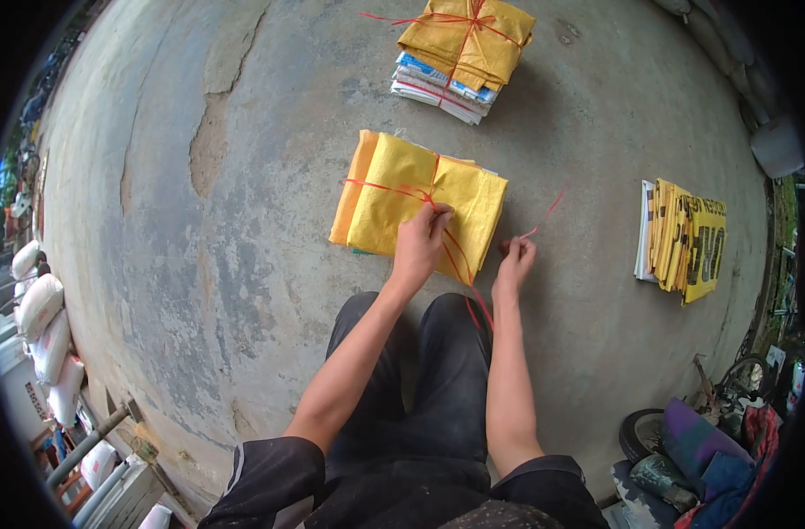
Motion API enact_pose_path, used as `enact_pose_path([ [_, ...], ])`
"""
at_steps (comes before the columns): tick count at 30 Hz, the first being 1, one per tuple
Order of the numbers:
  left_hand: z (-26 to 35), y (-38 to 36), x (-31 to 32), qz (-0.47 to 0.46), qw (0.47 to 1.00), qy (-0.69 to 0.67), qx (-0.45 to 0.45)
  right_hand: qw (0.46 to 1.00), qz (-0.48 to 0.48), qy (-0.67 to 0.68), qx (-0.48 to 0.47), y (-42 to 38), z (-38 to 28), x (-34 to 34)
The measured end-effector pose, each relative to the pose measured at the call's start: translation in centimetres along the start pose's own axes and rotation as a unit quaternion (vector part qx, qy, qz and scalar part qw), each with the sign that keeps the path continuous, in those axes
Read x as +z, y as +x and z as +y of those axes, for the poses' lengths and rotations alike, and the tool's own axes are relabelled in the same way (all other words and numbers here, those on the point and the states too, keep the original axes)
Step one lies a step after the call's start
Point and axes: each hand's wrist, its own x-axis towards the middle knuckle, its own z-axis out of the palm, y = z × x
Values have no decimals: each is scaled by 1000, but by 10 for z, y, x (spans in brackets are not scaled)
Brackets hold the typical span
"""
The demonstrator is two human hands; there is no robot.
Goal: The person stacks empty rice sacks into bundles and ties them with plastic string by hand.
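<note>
In front of my knees lies a bundle of folded yellow woven sacks [385, 212], with an orange one showing along its left side. Thin red plastic string [372, 185] crosses over its top both ways. My left hand [423, 245] pinches the string where the strands meet, near the middle of the bundle. Off the bundle's lower right corner, my right hand [515, 262] is closed on a string, whose loose tip sticks out up and to the right. Another red strand hangs down from the bundle towards my right knee.
Beyond it sits a tied stack of folded sacks [469, 40], yellow over white and blue. Folded printed yellow sacks [685, 242] lie at right on the worn concrete floor [270, 220]. Filled white sacks [45, 331] line the left; a wheel [642, 434] and cloths are lower right.
</note>
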Motion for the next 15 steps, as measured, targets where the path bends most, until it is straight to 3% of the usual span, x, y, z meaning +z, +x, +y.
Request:
enact_pose_path([
  [4, -7, 5, 2, 2, 1000, -4, -23, 995, -55, -80, 24, -25, 18, -25],
  [8, -22, 18, 10, 36, 998, -34, 25, 979, -116, -167, -3, -44, 15, -28],
  [11, -25, 19, 10, 50, 996, -71, 12, 970, -144, -194, -11, -48, -23, -22],
  [15, -21, 17, 2, 53, 991, -123, -5, 976, -180, -94, -84, -55, -63, -15],
])
